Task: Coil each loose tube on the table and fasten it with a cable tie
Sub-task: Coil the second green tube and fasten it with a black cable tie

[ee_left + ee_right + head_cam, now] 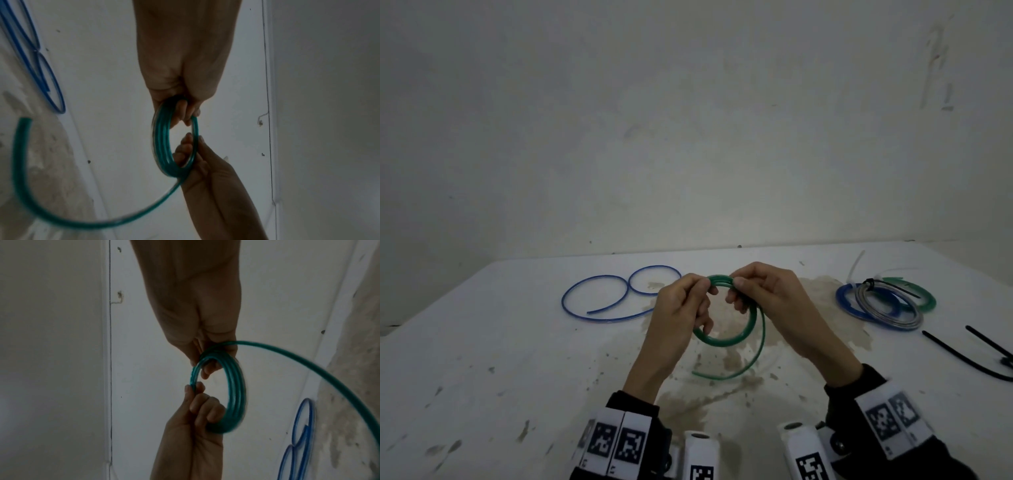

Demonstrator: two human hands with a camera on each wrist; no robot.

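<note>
Here, my left hand [681,308] and right hand [767,294] both pinch the translucent green plastic tube [726,339], fingers curled round its coil above the stained white table [482,342]; its loose tail curves down toward me.

Both hands, left hand [185,78] and right hand [205,165], pinch the coiled green tube [162,142]; blue tube [51,91] lies behind

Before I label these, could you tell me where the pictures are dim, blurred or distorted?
Head view: dim, grey light, table edges bowed by the wide lens, hands fairly sharp. Left wrist view: dark, the green tube tail smeared by blur. Right wrist view: equally dim, the tube's free length streaked, the blue tube soft at the edge.
</note>
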